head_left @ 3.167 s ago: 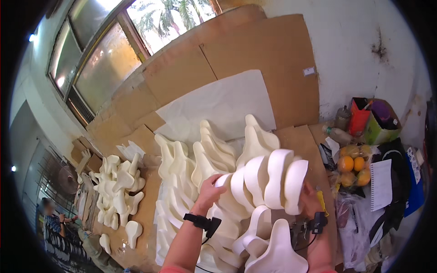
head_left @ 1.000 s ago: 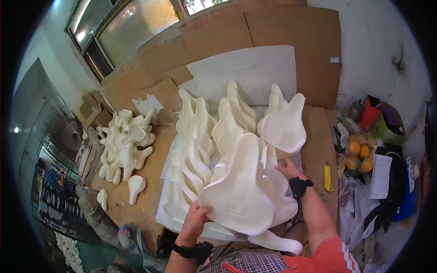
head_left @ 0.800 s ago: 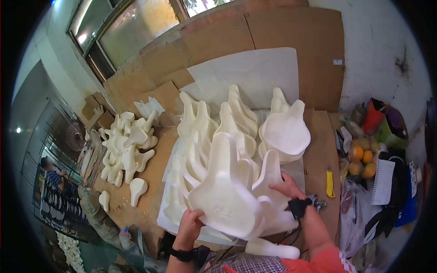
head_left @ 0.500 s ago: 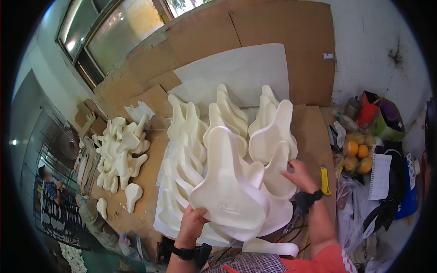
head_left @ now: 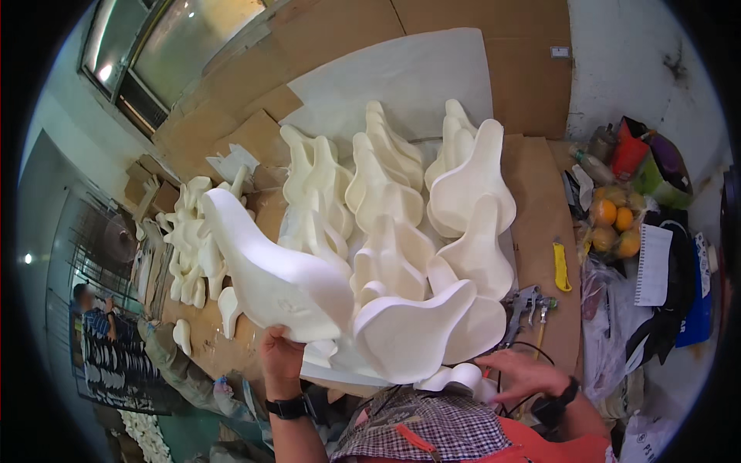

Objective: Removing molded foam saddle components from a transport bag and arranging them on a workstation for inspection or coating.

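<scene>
Saddle-shaped piece (head_left: 276, 274) above left hand (head_left: 282, 356), edge in its grip, right hand (head_left: 526, 373) spread, empty

The cardboard-covered worktable (head_left: 545, 185) bears a white sheet (head_left: 345, 376) under cream saddle-shaped pieces (head_left: 394, 262) mid-frame, smaller pieces (head_left: 191, 243) heaped at left, a yellow utility knife (head_left: 561, 267) and spray gun (head_left: 527, 301) at right.

This is looking like a workshop: many similar cream pads (head_left: 472, 189) are crowding the bench (head_left: 544, 201), a spray gun (head_left: 529, 299) is lying at their right, cardboard (head_left: 340, 50) is lining the wall (head_left: 621, 69), sacks (head_left: 166, 355) are slumping left, and another person (head_left: 96, 318) is occupying the background.
</scene>
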The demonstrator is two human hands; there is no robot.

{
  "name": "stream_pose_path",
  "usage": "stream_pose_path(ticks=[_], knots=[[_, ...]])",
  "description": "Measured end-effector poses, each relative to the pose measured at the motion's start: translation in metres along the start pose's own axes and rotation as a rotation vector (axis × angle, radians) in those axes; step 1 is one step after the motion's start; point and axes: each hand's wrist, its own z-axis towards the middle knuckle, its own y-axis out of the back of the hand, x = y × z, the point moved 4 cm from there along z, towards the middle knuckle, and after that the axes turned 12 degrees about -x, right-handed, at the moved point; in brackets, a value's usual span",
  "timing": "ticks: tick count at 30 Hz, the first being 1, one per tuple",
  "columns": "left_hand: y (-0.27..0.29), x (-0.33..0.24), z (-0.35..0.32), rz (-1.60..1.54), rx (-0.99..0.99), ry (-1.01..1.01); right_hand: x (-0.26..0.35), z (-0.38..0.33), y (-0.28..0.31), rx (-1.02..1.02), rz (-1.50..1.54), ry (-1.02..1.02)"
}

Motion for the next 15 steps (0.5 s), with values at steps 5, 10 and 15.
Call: stream_pose_path(ticks=[5, 10, 15], knots=[[0.019, -0.018, -0.008, -0.082, 0.19, -0.009, -0.018, 0.013, -0.049, -0.114, 0.195, -0.141], [0.035, -0.021, -0.023, -0.016, 0.014, -0.048, -0.018, 0.006, -0.034, -0.198, 0.134, -0.169], [0.075, -0.001, -0.019, -0.072, 0.018, 0.109, 0.029, 0.006, -0.064, -0.246, -0.093, -0.037]])
